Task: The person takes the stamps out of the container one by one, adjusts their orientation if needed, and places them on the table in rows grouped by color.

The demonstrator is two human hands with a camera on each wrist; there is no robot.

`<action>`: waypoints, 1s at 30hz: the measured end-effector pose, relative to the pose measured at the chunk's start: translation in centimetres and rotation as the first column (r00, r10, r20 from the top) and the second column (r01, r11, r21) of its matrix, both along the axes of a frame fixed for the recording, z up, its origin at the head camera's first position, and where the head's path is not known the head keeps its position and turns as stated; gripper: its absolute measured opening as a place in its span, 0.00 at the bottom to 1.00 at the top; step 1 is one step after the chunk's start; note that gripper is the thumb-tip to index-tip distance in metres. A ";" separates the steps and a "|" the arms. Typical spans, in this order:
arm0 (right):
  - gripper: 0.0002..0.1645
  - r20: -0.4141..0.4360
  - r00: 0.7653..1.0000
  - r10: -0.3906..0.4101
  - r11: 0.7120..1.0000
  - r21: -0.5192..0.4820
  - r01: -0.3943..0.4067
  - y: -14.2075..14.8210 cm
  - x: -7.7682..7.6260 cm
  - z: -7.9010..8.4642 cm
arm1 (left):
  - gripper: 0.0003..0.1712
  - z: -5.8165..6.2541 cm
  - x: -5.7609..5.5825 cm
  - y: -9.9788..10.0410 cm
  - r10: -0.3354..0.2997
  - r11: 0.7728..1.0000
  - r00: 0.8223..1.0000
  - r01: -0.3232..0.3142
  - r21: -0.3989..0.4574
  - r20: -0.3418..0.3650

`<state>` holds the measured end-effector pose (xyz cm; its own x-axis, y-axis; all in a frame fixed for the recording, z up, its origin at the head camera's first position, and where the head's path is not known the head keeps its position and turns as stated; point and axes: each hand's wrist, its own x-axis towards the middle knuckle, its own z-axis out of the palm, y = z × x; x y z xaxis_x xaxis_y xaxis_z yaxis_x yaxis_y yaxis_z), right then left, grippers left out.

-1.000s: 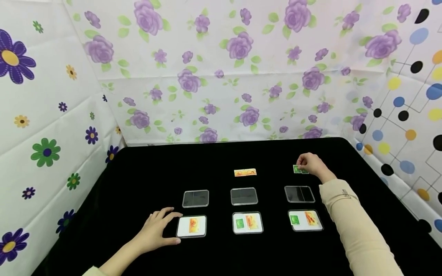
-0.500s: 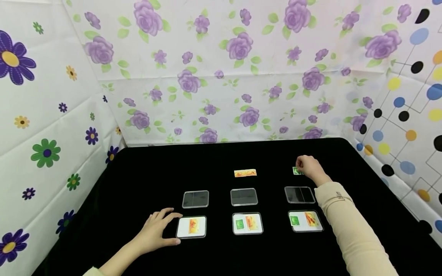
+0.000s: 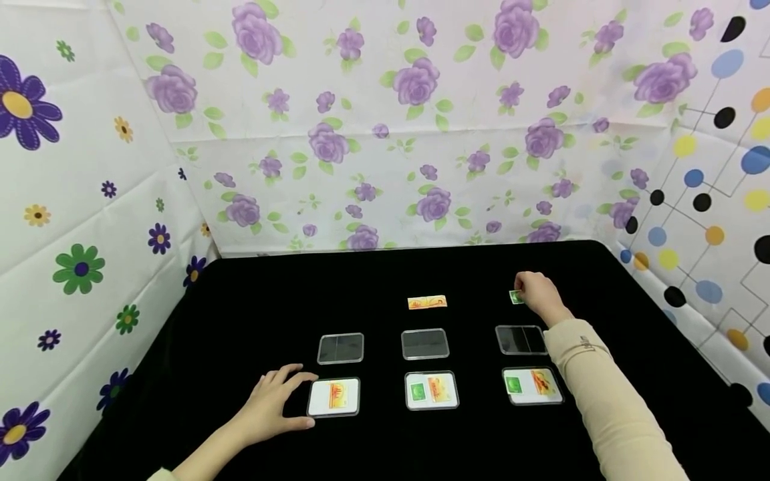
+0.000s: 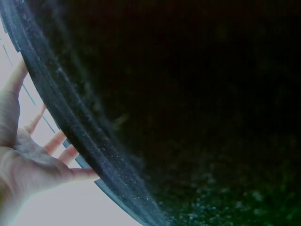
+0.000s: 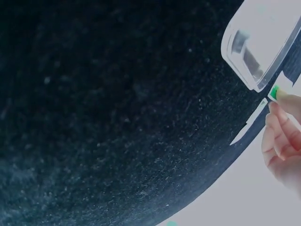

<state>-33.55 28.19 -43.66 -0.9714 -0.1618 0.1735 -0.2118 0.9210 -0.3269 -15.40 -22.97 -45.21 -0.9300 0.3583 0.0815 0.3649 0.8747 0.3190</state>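
Flower-printed cloth [image 3: 361,164] is hung around a black table [image 3: 289,287]. Across it, a pale sleeve [image 3: 613,407] is extended from the right; beyond its cuff, the thumb and finger of the right hand [image 3: 539,294] are pinched on a green label [image 3: 515,297] at the table's far right. At near left, the left hand [image 3: 271,407] is held with thumb and fingers spread beside the left case [image 3: 320,399]; whether its edge is touched cannot be told. Alongside, a middle case [image 3: 430,403] and a right case [image 3: 527,389] are lined up. An orange print [image 3: 338,394] is borne by each, but a green print [image 3: 418,391] is seen only in the latter two. Behind the cases, three clear covers [image 3: 425,343] are set in a row, and farther back an orange strip [image 3: 427,302] is laid flat.

Picking up the green label is judged to be the step in hand; a lift without creasing and a flat setting-down in the left case seem to be called for.

Much of the green label is covered by fingers, so its number of pieces is uncertain. Colours are washed out in the right wrist view; the left wrist view is mostly filled by darkness.
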 end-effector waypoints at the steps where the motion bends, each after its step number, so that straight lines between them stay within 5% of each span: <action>1: 0.06 0.001 1.000 -0.005 1.000 0.004 0.005 -0.1 0.0 0.0 | 0.41 0.0 0.0 0.0 0.000 1.000 1.000 0.000 0.000 -0.001; 30: 0.02 0.010 0.998 -0.056 0.998 -0.018 0.056 -0.1 0.3 -0.4 | 0.40 0.2 0.0 0.1 0.003 1.000 1.000 -0.003 0.004 0.018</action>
<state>-33.21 28.14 -44.05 -0.9806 -0.1039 0.1663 -0.1567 0.9251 -0.3460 -15.36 -22.85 -44.98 -0.9326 0.3549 0.0660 0.3561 0.8745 0.3292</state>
